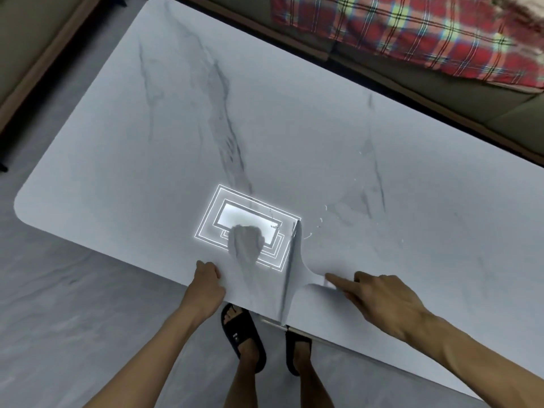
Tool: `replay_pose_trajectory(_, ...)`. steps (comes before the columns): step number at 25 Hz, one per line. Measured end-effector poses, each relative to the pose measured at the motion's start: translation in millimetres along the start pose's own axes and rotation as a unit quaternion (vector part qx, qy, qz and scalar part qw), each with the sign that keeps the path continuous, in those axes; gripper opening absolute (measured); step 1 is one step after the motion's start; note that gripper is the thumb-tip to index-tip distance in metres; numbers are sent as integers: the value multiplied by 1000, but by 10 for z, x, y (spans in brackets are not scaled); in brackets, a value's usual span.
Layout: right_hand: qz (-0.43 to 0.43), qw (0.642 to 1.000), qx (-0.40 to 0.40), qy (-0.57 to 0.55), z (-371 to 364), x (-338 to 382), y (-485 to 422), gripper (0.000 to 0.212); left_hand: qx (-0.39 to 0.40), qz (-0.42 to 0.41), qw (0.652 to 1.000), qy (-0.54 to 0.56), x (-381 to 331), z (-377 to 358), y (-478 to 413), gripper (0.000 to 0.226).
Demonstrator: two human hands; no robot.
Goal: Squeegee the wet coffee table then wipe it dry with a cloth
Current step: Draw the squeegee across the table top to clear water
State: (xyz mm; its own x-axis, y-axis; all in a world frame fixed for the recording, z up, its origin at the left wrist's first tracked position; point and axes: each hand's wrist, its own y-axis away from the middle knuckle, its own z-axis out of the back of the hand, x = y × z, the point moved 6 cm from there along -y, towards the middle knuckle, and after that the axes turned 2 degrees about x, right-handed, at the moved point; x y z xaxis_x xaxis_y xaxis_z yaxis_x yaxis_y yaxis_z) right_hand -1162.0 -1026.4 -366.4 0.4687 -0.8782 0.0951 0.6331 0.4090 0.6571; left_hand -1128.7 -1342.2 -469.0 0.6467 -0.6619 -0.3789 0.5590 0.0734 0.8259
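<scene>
The white marble coffee table [182, 119] fills most of the head view. A white squeegee [294, 260] lies on it near the front edge, its long blade running away from me. My right hand [379, 301] holds its short handle, with the index finger stretched along it. Water drops and streaks [316, 225] glisten just right of the blade's far end. My left hand [207, 278] rests as a fist on the table's front edge, left of the blade, with nothing visible in it. No cloth is in view.
A ceiling light's reflection [247, 222] glares on the tabletop beside the blade. A sofa with a red plaid blanket [412, 33] runs along the table's far side. My feet in black slippers [243, 334] stand on the grey floor at the front edge.
</scene>
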Motion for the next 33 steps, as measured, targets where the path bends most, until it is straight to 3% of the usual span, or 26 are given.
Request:
replay_pose_trajectory(3,76,996,-23,-49,105,457,-274,43,-3,8,1000,-19,22,-191,-22,25)
replay_pose_trajectory(6,126,992,-20,-26,-29,865,-660,43,-51,24,998,-8,-7,-250,-83,24)
replay_pose_trajectory(10,111,992,-53,-29,-246,487,-649,47,-134,20,991,-22,-81,-358,-59,26)
replay_pose_trajectory(16,28,996,-70,-55,-589,-700,195,42,-22,42,998,-34,-386,-1222,126,37)
replay_pose_trajectory(20,-22,997,-66,-31,-655,-1240,587,42,-22,56,998,-31,-506,-1289,169,19)
replay_pose_trajectory(23,10,996,-82,-28,-586,-1140,579,42,-11,48,998,-44,-591,-1244,185,14)
replay_pose_trajectory(28,127,989,-50,-64,-721,-236,89,42,36,37,998,-39,-640,-1168,226,17)
replay_pose_trajectory(33,78,995,-54,-37,-817,-978,259,40,39,52,996,-62,-600,-1137,224,22)
